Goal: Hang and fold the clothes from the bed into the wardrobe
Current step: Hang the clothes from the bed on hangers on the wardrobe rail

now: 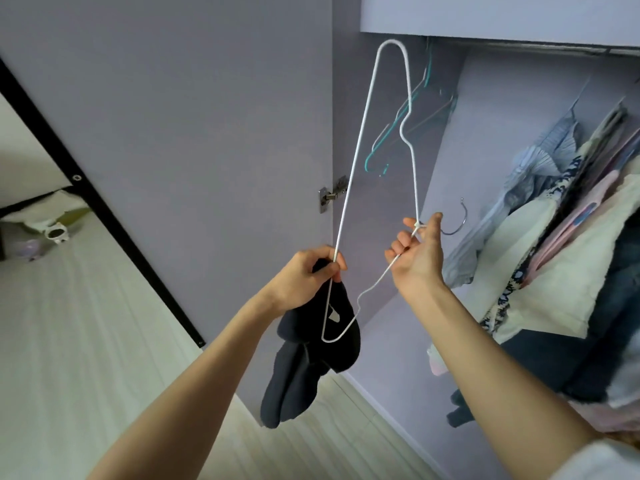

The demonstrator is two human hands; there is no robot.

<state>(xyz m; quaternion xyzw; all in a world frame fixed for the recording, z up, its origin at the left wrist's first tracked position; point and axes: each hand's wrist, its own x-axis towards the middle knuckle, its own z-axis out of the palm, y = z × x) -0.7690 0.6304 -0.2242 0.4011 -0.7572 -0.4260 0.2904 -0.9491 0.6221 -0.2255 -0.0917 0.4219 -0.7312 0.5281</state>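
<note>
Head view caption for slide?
Left hand grips dark garment and white wire hanger; right hand holds hanger's neck.

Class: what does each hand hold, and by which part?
Left hand: dark garment plus the white hanger's straight bar. Right hand: the hanger's neck, below its hook.

Both bare forearms raised up and forward toward the open wardrobe (450,168). Left hand (304,275) left of the wardrobe opening, at the door, back of hand to camera, fingers curled, pinching the white wire hanger (349,188) plus a dark garment (311,355). Right hand (417,252) at the opening's edge, palm turned inward, fingers curled round the hanger's neck, thumb up.
</note>
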